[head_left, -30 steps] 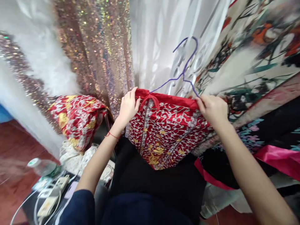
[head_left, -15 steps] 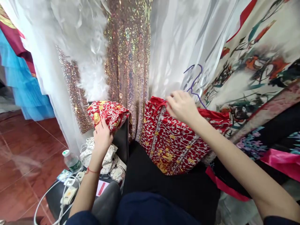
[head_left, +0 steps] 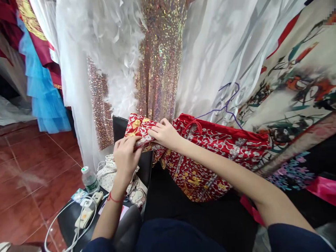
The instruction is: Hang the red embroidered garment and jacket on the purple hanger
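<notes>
A folded red embroidered garment (head_left: 139,126) with gold and silver patterns rests over a black chair back. My left hand (head_left: 126,154) grips its lower edge, thumb underneath and fingers on top. From the right, my right hand (head_left: 165,134) holds the same piece, its fingers closed on the cloth near its upper right. Right beside it spreads a red embroidered skirt (head_left: 194,176) with a plain red waistband and a red cord tied in a bow. It lies on a black surface, partly covered by my right forearm. A purple hanger (head_left: 228,105) stands behind its waistband.
Left of my lap, a black chair seat (head_left: 64,217) carries a water bottle (head_left: 90,180), a power strip (head_left: 85,215) with white cables and a dotted drawstring bag (head_left: 107,175). Hanging behind are a white feathered garment (head_left: 120,80), sequinned fabric (head_left: 160,70) and a floral cloth (head_left: 296,84).
My right hand has left the skirt's waistband and moved left onto the folded garment. My left hand has shifted to its lower edge. The view has turned slightly left.
</notes>
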### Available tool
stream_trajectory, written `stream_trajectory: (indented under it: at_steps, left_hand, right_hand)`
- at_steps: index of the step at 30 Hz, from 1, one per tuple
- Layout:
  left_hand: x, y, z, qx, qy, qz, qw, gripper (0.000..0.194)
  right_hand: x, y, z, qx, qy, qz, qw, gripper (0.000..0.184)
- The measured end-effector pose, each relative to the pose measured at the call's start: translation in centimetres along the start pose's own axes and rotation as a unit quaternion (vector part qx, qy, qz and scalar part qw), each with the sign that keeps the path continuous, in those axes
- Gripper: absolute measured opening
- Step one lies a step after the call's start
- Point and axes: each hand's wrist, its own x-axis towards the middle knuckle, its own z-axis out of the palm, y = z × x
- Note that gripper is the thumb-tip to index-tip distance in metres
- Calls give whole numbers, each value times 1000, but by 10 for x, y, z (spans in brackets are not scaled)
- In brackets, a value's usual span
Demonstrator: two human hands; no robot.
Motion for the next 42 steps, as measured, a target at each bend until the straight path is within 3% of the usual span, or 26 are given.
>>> stream_trajectory:
  at_steps: [2, 6, 11, 14, 17, 20, 22, 27, 32, 35, 38, 40, 42]
  left_hand:
    - [4, -2, -6, -11, 39, -21, 999, 18]
    - [11, -8, -2, -84, 89, -99, 988, 34]
    - [5, 7, 29, -290, -28, -130, 948, 49]
    - [7, 23, 48, -343, -26, -143, 928, 39]
    - [30, 28, 69, -353, -27, -147, 924, 21]
    - [76, 24, 98, -362, -71, -125, 921, 22]
    - [109, 22, 118, -321, -103, -121, 934, 20]
    - [173, 23, 154, -104, -142, -83, 981, 10]
    - [211, 21, 189, 54, -166, -85, 981, 26]
    - [227, 22, 210, 85, -198, -82, 973, 29]
    - [241, 31, 230, 82, -218, -65, 970, 29]
    - [247, 39, 241, 70, -204, -54, 975, 27]
    - [248, 48, 250, 45, -182, -46, 981, 25]
  right_hand:
    - [-7, 10, -12, 13, -32, 40, 999, 24]
    - [-25, 31, -29, 52, -47, 161, 984, 20]
    - [-45, 43, -33, 88, -24, 193, 977, 11]
    - [-52, 46, -29, 97, -15, 203, 974, 17]
    - [-54, 57, -22, 88, -24, 241, 966, 30]
    - [-58, 82, -12, 84, -63, 281, 954, 44]
    - [-59, 101, -1, 111, -78, 285, 949, 52]
    - [-51, 137, 35, 87, -19, 337, 937, 49]
    - [-42, 149, 47, 96, -44, 367, 924, 41]
    - [-43, 146, 35, 161, -34, 326, 931, 38]
    - [-38, 145, 29, 211, -77, 254, 941, 24]
    - [-29, 151, 33, 192, -116, 260, 939, 21]
    - [-19, 165, 42, 169, -138, 301, 928, 30]
